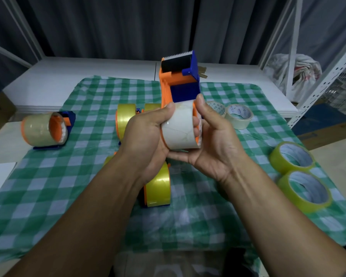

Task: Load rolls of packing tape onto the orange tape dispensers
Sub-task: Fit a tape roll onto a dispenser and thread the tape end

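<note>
An orange and blue tape dispenser (176,80) is held up over the checked cloth, its toothed blade pointing away from me. A whitish tape roll (179,126) sits on the dispenser's orange hub. My left hand (146,134) grips the roll from the left, thumb on top. My right hand (212,140) cups the roll's right side and underside, its thumb pressing the top edge and its fingers curled into the core. The hub is mostly hidden by both hands.
A loaded dispenser (46,130) lies at the left. More loaded dispensers with yellow tape (158,186) (126,116) lie under my hands. Two yellow rolls (294,156) (306,190) and two pale rolls (239,115) lie at the right. A metal shelf frame (328,66) stands at the right.
</note>
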Demonstrator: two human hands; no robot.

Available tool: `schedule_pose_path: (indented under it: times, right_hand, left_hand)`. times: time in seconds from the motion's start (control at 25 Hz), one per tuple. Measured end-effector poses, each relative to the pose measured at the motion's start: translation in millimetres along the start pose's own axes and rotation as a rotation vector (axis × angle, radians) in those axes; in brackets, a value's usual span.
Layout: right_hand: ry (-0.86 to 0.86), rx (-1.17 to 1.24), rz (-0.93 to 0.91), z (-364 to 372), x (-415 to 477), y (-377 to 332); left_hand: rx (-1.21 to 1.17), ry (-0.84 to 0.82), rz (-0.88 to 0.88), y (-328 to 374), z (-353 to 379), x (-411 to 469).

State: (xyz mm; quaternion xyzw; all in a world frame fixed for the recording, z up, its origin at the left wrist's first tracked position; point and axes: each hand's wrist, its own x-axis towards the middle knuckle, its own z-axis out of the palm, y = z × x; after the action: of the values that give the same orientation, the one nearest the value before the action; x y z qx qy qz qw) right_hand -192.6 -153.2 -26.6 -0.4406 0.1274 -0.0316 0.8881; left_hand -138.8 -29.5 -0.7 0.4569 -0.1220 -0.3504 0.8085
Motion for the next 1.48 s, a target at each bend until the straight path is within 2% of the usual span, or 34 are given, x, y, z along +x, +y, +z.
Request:
schedule_pose_path:
  times: [0.48,0.8,1.0,1.12,1.2,1.48]
  right_hand:
    - [0.000,0.069,-0.018,4.4,-6.6,-2.6]
    - [-0.028,0.054,0.003,-1.0,-1.8,0.1]
    - [0.033,-0.065,-0.025,-2.1,-3.8,-5.2]
    - [0.167,-0.278,-0.115,1.2,-6.7,-12.4]
    - [0.198,-0.407,-0.153,2.9,-5.9,-12.4]
    - [0.256,-0.405,-0.245,3.8,-4.9,-6.8]
  left_hand:
    - [-0.072,-0.068,-0.038,-5.8,-3.5,1.4]
    - [-0.038,-0.043,-0.024,-6.8,0.3,-0.2]
    - [0.156,0.060,0.049,-5.3,-3.0,4.1]
    - [0.283,0.114,0.063,-5.2,-2.1,5.9]
    - [0.312,0.142,0.052,-4.9,0.2,5.4]
    - [0.361,0.253,0.041,-3.7,4.3,9.4]
